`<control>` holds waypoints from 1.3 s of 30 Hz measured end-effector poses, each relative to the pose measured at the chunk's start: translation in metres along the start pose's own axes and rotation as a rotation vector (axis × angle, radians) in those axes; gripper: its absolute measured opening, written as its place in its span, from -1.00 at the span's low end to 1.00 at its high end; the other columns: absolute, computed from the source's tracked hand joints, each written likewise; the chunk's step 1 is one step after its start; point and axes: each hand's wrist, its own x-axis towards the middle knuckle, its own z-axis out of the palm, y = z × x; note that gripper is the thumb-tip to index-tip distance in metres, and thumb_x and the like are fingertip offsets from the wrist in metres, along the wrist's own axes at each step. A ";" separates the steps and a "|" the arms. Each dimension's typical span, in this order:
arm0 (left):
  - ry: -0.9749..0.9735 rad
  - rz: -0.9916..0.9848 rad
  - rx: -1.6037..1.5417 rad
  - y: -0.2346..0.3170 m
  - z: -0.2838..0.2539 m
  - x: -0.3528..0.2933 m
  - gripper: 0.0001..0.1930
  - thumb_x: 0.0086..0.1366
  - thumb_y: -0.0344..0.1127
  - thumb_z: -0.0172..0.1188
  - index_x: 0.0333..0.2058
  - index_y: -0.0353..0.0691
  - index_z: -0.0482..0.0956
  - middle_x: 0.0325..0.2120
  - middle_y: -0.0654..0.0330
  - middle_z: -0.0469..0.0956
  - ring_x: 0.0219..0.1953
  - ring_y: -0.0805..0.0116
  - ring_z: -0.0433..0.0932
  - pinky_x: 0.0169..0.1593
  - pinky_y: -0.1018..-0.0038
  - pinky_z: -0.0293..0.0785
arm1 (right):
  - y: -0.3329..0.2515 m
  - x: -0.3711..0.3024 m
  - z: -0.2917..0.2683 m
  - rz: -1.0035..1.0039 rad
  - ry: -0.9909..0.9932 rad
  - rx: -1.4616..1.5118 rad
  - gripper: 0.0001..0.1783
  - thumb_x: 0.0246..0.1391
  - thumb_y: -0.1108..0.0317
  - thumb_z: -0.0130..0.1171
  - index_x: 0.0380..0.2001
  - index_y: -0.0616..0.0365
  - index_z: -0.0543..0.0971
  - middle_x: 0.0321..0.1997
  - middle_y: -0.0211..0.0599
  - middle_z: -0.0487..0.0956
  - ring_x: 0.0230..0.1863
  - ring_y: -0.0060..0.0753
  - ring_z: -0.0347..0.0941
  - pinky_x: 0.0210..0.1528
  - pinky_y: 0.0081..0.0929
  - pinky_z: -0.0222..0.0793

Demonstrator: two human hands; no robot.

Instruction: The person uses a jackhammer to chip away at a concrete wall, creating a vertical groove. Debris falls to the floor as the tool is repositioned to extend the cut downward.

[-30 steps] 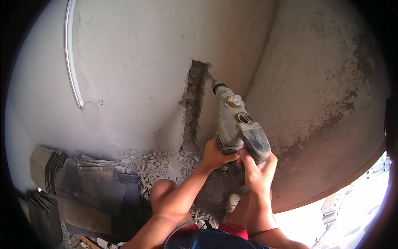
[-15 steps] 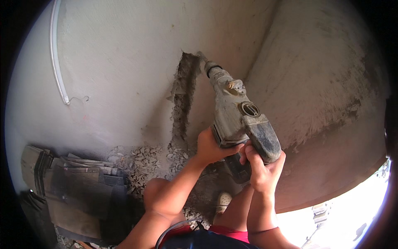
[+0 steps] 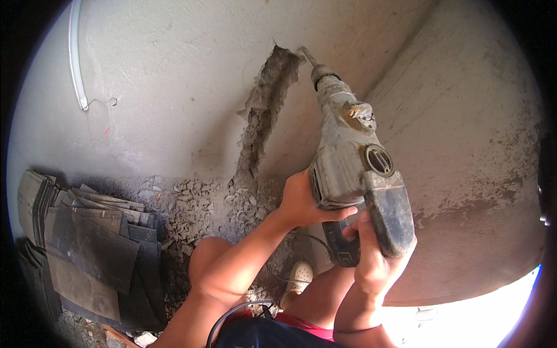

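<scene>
A dusty grey rotary hammer drill [image 3: 342, 145] slants up and away from me, its chisel bit [image 3: 308, 55] at the right edge of a rough groove [image 3: 264, 113] cut in the plaster wall. Under the motor housing, my left hand [image 3: 301, 200] supports the tool, its thumb along the underside and its other fingers hidden behind the housing. My right hand [image 3: 374, 255] is wrapped round the black rear handle [image 3: 390, 214], partly covered by it. Whether the bit's tip presses into the wall or only touches it, I cannot tell.
Broken rubble [image 3: 197, 203] lies along the wall's foot. A stack of dark flat sheets [image 3: 96, 249] is at the left. A white conduit [image 3: 76, 58] with a loose wire runs down the wall. A curved wall surface [image 3: 464, 151] rises at the right; a black cable [image 3: 223, 316] passes by my body.
The view has shifted, so the stacked sheets and rubble sit higher and further left. The bit has moved slightly away from the groove's top, to its right edge. Both hands keep their hold.
</scene>
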 end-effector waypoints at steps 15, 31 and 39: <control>0.010 -0.004 -0.104 0.003 0.010 -0.002 -0.14 -0.14 0.12 0.68 0.06 -0.35 0.63 -0.11 -0.02 0.76 -0.05 0.14 0.77 0.05 0.27 0.65 | -0.007 -0.001 -0.005 -0.090 -0.047 -0.051 -0.88 0.22 0.49 0.24 -0.30 0.36 0.68 -0.56 -0.29 0.63 -0.50 -0.52 0.53 -0.34 -0.52 0.42; -0.030 0.008 -0.425 -0.048 0.006 -0.006 -0.09 -0.12 0.05 0.71 0.14 -0.38 0.57 -0.03 0.02 0.73 0.06 0.25 0.70 0.16 0.28 0.59 | 0.018 -0.013 0.019 -0.059 -0.063 -0.006 -0.79 0.07 0.49 0.36 -0.22 0.36 0.67 -0.36 -0.31 0.72 -0.28 -0.57 0.61 -0.17 -0.50 0.54; -0.038 0.023 -0.416 -0.069 -0.017 -0.001 -0.13 -0.12 0.02 0.74 0.12 -0.35 0.60 -0.02 0.09 0.72 0.06 0.34 0.66 0.15 0.29 0.57 | 0.032 -0.006 0.046 -0.128 -0.021 0.015 -0.94 0.22 0.54 0.29 -0.33 0.33 0.68 -0.44 -0.33 0.69 -0.43 -0.58 0.58 -0.31 -0.54 0.50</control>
